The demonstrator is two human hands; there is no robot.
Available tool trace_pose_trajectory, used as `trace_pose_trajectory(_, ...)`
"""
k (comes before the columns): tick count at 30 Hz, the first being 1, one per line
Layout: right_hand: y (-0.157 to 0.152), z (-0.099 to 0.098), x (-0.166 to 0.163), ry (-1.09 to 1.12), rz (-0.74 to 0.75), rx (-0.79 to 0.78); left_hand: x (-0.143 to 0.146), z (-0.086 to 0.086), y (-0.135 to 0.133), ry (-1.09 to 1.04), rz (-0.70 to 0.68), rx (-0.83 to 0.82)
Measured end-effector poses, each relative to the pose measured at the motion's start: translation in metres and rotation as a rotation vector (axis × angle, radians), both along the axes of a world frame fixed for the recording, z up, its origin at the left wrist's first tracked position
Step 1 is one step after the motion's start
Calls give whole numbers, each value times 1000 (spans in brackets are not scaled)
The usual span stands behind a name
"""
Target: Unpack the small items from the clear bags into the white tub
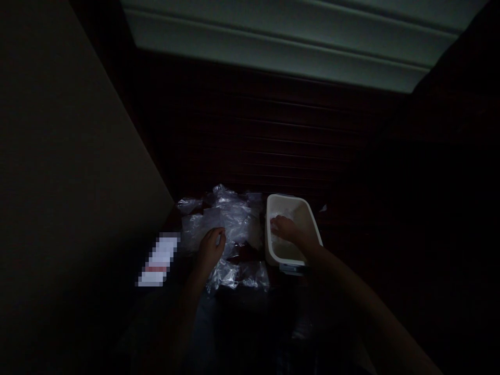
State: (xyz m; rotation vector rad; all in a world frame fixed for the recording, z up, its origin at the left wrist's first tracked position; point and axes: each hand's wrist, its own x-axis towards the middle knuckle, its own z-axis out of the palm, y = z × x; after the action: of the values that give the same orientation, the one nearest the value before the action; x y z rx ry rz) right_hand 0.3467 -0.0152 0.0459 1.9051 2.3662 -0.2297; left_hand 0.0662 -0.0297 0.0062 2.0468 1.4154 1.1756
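My left hand (212, 246) is over a spread of clear plastic bags (238, 216), its fingers curled and the thumb close to them. Whatever it may pinch is too dark to make out. To the right stands a white plastic bin (273, 251) with rounded corners. My right hand (285, 228) reaches down inside it, fingers bent together near its left wall. Crumpled clear plastic (288, 212) lies in the bin around those fingers. What the fingertips grip cannot be made out.
More clear bags (253, 275) lie at the near edge of the dark surface. A bright blurred-out panel (159, 260) is at the left. A pale wall (78, 172) rises on the left, and dark slats (265, 130) stand behind. A small white scrap (323, 208) lies right of the bin.
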Motion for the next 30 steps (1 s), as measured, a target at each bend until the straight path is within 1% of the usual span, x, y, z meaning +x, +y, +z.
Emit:
trace_pose_trajectory(3,0,2,2,27,-30,19,-1,-1,0,1,3,-8)
trace_pose_trajectory(7,-2,11,1,26,-18,59,-2,0,-2,-10,6,-15)
trace_pose_trajectory(10,-2,22,-3,-24,-35,93,-4,0,-3,-14,18,-17)
trace_pose_trajectory(16,-2,50,-9,-165,-73,174,-10,-1,-7,-44,44,-9)
trace_pose_trajectory(20,-6,60,-12,-252,-73,172,-11,-1,-9,-60,44,-2)
trace_pose_trajectory(22,-8,58,-13,-289,-37,163,-11,-2,-10,-65,48,4)
trace_pose_trajectory(24,-11,53,-13,-312,10,135,-11,-3,-11,-74,53,7)
trace_pose_trajectory(27,-13,39,-13,-318,67,73,-11,-4,-11,-84,43,5)
trace_pose_trajectory(30,-13,23,-12,-280,54,12,-11,-5,-11,-93,36,4)
